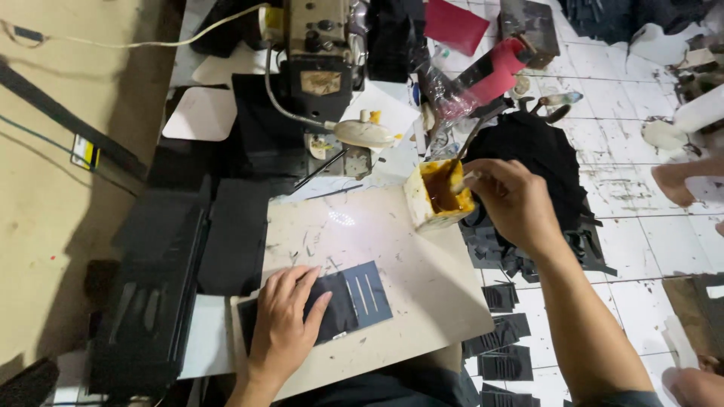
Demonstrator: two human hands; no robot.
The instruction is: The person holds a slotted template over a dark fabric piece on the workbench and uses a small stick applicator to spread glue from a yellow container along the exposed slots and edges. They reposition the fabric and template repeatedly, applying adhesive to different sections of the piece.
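Observation:
My left hand [284, 324] lies flat on a dark, square piece of material [354, 296] with pale stitch lines, pressing it onto a light work board [407, 249]. My right hand [513, 200] grips a thin brush [461, 181] whose tip dips into a square container of orange-brown glue [437, 196] at the board's far right corner.
A sewing machine [320, 60] stands behind the board. Black cut pieces [505, 332] lie stacked on the white tiled floor at the right, with a black heap [535, 151] beyond. Dark trays [151, 286] sit at the left. Another person's foot [679, 181] shows at the right edge.

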